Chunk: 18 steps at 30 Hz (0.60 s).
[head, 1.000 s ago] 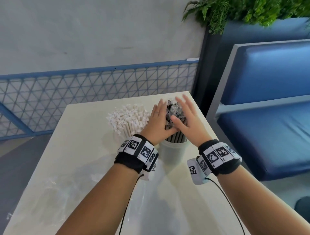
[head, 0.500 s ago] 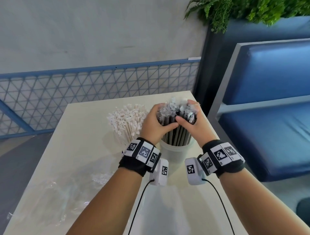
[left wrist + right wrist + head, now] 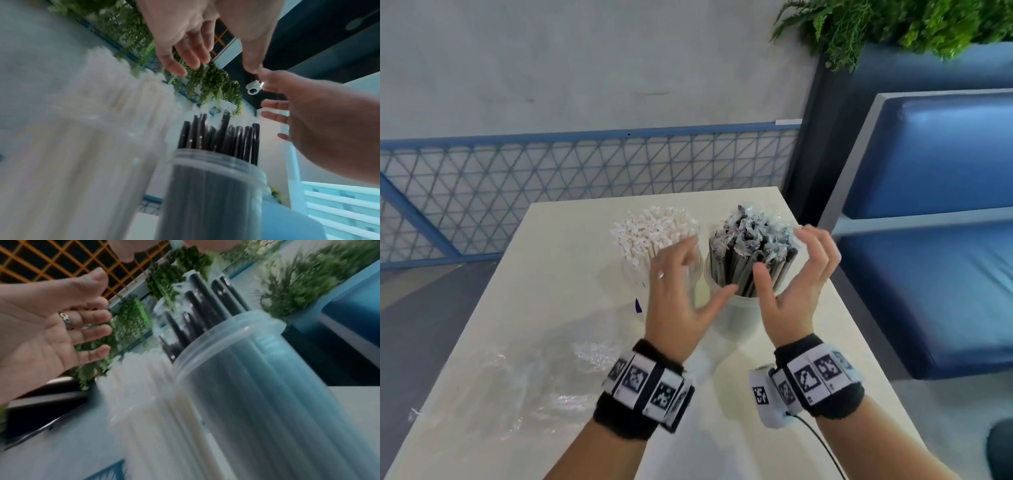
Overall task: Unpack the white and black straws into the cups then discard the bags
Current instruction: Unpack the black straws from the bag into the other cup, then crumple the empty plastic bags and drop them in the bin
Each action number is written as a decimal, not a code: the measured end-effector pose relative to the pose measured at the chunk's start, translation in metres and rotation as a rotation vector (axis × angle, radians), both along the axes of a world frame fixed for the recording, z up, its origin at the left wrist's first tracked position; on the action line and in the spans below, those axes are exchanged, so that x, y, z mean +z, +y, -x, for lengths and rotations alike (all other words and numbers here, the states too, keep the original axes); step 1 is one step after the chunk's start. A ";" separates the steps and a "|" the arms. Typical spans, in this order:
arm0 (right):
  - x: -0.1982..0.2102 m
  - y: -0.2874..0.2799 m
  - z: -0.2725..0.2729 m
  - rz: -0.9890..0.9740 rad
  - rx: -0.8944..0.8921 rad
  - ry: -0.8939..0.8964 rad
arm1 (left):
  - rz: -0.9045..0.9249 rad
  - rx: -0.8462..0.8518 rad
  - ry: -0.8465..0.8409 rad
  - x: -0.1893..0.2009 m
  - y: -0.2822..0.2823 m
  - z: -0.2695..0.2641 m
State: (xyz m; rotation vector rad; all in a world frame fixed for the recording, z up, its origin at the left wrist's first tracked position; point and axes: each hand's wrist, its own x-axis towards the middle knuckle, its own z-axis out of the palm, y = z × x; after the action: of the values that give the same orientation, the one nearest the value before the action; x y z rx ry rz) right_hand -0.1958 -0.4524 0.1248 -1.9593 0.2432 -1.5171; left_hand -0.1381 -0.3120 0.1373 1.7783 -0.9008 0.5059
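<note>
Black straws (image 3: 751,253) upright in a clear cup (image 3: 736,317) at the far right of the bench (image 3: 571,308), just beside white straws (image 3: 650,233) in a second cup. Left hand (image 3: 674,294) and right hand (image 3: 798,284) either side of the black bundle, fingers spread and relaxed, gripping nothing (whether any fingertip touches a straw, hard to tell). Crumpled clear bags (image 3: 517,387) near the bench's left edge.

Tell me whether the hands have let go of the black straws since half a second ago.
Yes. Both the left hand and right hand have spread outward off the black straws.
</note>
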 end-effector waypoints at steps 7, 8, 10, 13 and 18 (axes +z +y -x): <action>-0.052 0.069 0.001 0.067 0.354 0.235 | -0.341 0.477 0.236 -0.089 0.103 -0.018; -0.059 0.079 -0.003 0.069 0.445 0.327 | -0.487 0.519 0.267 -0.099 0.115 -0.025; -0.074 0.098 -0.015 0.108 0.579 0.520 | -0.834 0.570 0.432 -0.105 0.134 -0.033; -0.094 0.128 -0.041 0.230 0.658 0.857 | -1.237 0.493 0.735 -0.110 0.151 -0.046; -0.113 0.164 -0.073 0.426 0.607 1.482 | -1.345 0.344 0.866 -0.125 0.164 -0.047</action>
State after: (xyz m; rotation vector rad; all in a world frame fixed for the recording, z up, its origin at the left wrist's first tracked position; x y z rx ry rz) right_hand -0.1232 -0.2885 0.0119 -2.7556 -0.1055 0.4827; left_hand -0.0911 -0.1482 0.0119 2.9601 -0.2158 -0.8925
